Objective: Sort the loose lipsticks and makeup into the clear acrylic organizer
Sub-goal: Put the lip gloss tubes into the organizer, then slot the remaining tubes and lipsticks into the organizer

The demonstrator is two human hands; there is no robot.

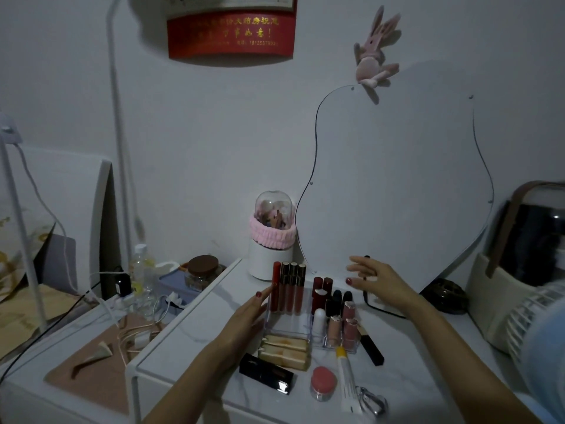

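Note:
The clear acrylic organizer stands mid-table with several tall lip glosses, dark red lipsticks and pink lipsticks upright in it. My left hand lies flat against its left side, fingers straight. My right hand hovers open behind the organizer's right end, holding nothing. In front lie a black box, a pink jar, a white tube with yellow cap and a black lipstick. Gold tubes lie at the organizer's front.
A wavy mirror leans on the wall behind. A domed brush holder stands at the back, a fan and case at the right. A metal eyelash curler lies near the front edge. The lower side table holds cables and bottles.

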